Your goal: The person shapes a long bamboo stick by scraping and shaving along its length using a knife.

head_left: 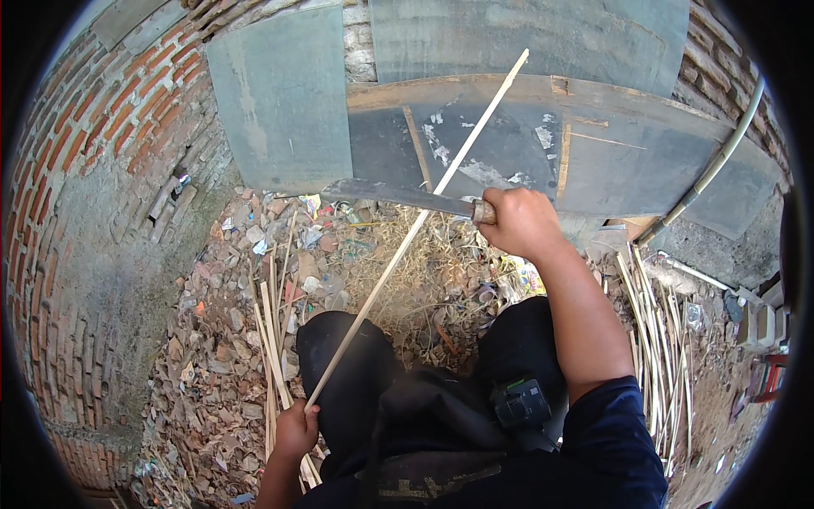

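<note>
My right hand [519, 222] is closed round the wooden handle of a machete [398, 192], whose long dark blade points to the left. The blade lies across a long pale bamboo strip [386, 276] and seems to touch it. Down at the lower left, my left hand [297, 431] grips the strip's near end beside my knee. From there the strip slants up and to the right, its far end in front of the dark panels. Curly shavings [398, 254] cover the ground beneath the blade.
Several more strips [270, 339] lie on the rubble at my left, and a bundle of strips [653, 348] is at my right. A brick wall [93, 212] rises on the left. Grey panels [280, 102] lean ahead. A pole [712, 170] slants at the right.
</note>
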A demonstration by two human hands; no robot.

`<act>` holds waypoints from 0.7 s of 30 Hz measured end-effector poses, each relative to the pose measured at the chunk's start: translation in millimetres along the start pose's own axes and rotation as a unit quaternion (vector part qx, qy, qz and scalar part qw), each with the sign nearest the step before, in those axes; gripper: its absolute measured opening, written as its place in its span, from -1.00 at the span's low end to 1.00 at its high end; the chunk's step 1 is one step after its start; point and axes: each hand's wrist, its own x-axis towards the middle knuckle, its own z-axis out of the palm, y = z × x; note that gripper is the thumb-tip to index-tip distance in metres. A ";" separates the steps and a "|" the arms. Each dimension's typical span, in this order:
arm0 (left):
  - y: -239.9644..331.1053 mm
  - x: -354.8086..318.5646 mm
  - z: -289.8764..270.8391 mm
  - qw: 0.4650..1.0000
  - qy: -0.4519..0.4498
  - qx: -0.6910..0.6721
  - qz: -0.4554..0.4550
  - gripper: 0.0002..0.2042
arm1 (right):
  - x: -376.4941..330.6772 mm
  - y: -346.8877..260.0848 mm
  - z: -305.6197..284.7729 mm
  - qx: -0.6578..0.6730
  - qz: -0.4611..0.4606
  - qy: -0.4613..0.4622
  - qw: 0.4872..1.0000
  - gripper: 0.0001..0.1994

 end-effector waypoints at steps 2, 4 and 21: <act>-0.8 0.3 1.9 1.000 0.004 0.007 0.007 -0.75 | 0.8 -25.5 -3.9 -0.014 -0.043 -0.081 0.996 -0.74; -0.5 -0.7 2.3 1.000 0.009 0.017 0.010 -0.76 | 0.8 -48.2 -4.4 -0.025 -0.090 -0.162 0.982 -0.71; -6.3 -4.4 5.4 0.998 0.017 0.061 0.001 -0.77 | 6.3 -45.4 14.7 0.006 -0.101 -0.202 0.974 -0.71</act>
